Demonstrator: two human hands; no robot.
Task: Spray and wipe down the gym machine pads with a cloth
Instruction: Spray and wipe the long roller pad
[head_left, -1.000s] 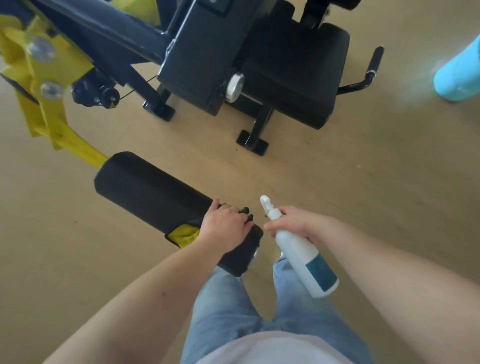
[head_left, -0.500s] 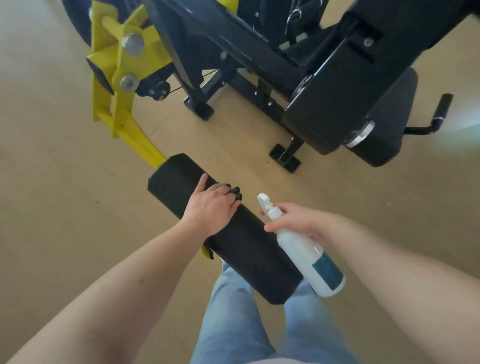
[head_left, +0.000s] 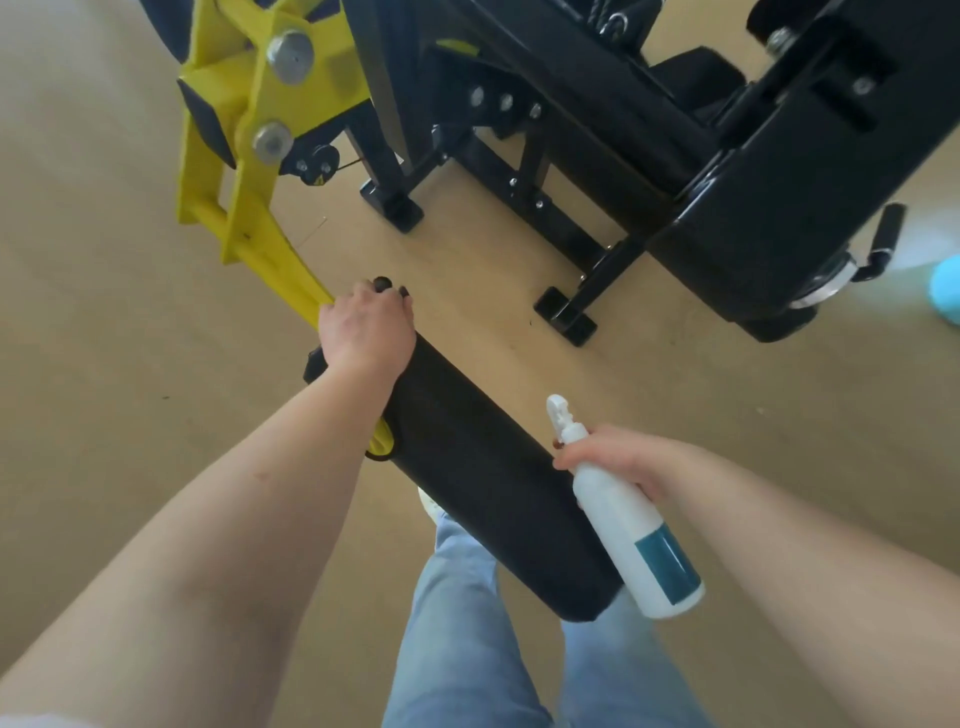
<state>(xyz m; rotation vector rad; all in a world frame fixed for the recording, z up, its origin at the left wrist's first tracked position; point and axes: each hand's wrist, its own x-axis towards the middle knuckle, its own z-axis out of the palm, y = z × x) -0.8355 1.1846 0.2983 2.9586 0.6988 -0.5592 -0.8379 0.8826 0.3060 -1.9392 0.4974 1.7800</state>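
A black cylindrical roller pad (head_left: 467, 467) runs diagonally across the middle, mounted on a yellow lever arm (head_left: 249, 228). My left hand (head_left: 366, 330) rests over the pad's far end with its fingers curled on a dark cloth (head_left: 383, 284), of which only a small bit shows past my fingertips. To the right of the pad's near end, my right hand (head_left: 618, 457) grips the neck of a white spray bottle (head_left: 631, 525) with a teal label. The nozzle points up and away and the bottle's body slants toward me.
The black machine frame with its feet (head_left: 566, 317) stands on the tan floor beyond the pad. A black seat pad (head_left: 769, 228) with a side handle (head_left: 883, 239) sits at right. A light blue object (head_left: 946, 291) lies at the right edge. My jeans-clad legs (head_left: 457, 639) are below the pad.
My left hand has slid with the cloth along the roller pad from its near end to its far end. My right hand keeps the bottle in about the same spot.
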